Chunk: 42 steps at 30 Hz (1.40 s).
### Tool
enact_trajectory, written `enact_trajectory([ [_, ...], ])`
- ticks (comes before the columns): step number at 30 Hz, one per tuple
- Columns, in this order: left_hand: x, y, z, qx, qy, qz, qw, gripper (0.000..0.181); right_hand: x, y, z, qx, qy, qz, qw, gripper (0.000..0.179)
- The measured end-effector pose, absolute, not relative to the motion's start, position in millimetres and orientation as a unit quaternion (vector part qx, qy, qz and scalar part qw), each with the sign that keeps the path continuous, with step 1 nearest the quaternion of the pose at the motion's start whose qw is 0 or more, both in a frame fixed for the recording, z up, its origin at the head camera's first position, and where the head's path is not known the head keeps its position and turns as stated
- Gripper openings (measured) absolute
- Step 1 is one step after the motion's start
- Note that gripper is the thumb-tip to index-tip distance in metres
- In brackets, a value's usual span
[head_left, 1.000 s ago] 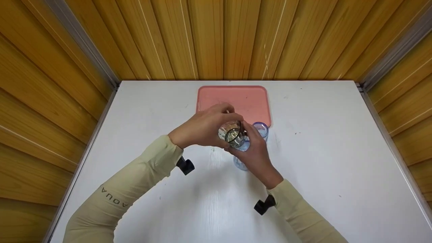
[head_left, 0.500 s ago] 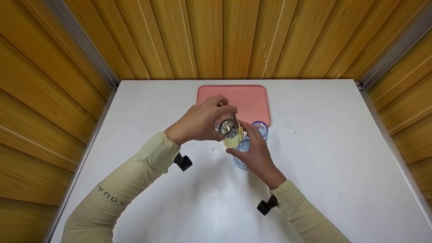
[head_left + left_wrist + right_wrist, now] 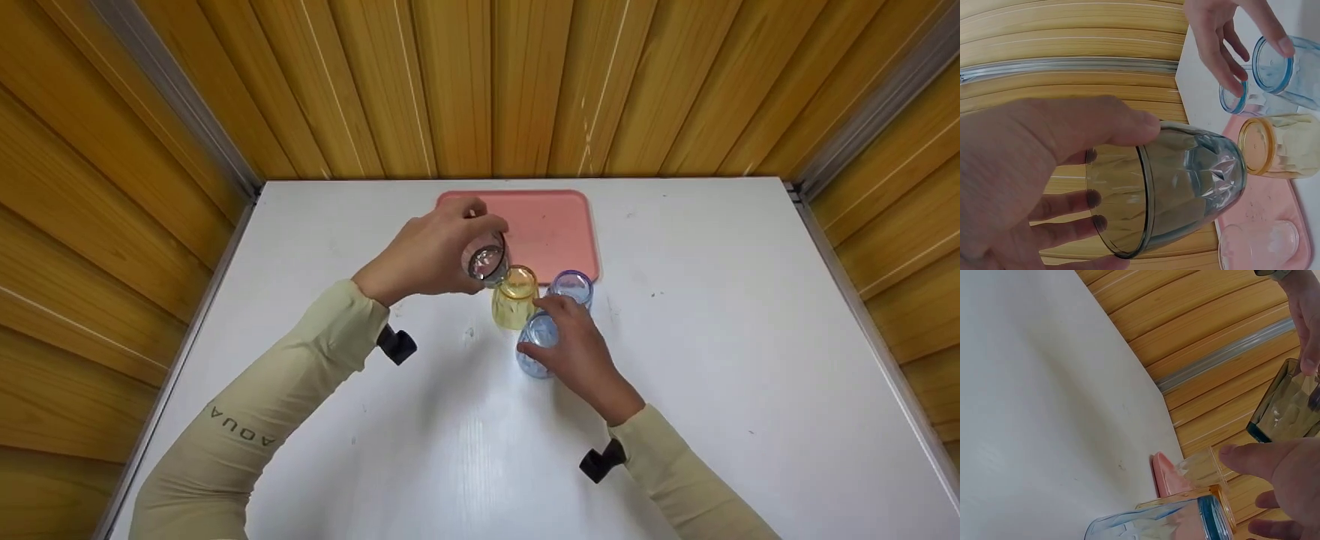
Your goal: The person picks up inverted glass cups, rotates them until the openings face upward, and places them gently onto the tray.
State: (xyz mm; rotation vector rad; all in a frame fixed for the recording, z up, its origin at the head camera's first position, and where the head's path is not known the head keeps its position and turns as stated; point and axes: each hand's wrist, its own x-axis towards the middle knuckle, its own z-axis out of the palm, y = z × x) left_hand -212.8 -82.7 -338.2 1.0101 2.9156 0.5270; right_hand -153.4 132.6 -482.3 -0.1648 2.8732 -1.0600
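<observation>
My left hand grips a smoky grey glass tumbler near its rim, thumb on one side and fingers on the other. The tumbler is held up, tilted, over the near left part of the pink tray. My right hand is at a light blue tumbler, thumb and fingers spread loosely around its top, with a gap showing in the right wrist view. Beside it stand a yellow tumbler and a second blue tumbler with a darker blue ring. These three stand base up in a close group.
The pink tray lies at the back of the white table. A clear tumbler stands on it, seen in the left wrist view. Wood-patterned walls rise behind and at both sides.
Both hands were at the grey tumbler. My right hand has let go and moved down to the blue tumbler. My left hand has carried the grey one left and back, uncovering the yellow tumbler.
</observation>
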Motion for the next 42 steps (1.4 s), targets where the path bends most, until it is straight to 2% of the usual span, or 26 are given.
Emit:
enact_trajectory([
  [10, -224, -89, -339, 0.312, 0.937, 0.159, -0.008, 0.07, -154, 135, -488, -0.067, 0.952, -0.295, 0.051, 0.061],
  [21, -240, -95, -343, 0.295, 0.946, 0.131, -0.03, 0.068, -154, 137, -487, -0.091, 0.965, -0.242, 0.054, 0.062],
  [28, -251, -99, -344, 0.264, 0.954, 0.14, -0.019, 0.069, -157, 138, -481, -0.085, 0.967, -0.224, 0.087, 0.063],
  [42, -266, -98, -345, 0.228, 0.961, 0.159, -0.013, 0.072, -156, 136, -478, -0.08, 0.968, -0.221, 0.092, 0.063],
])
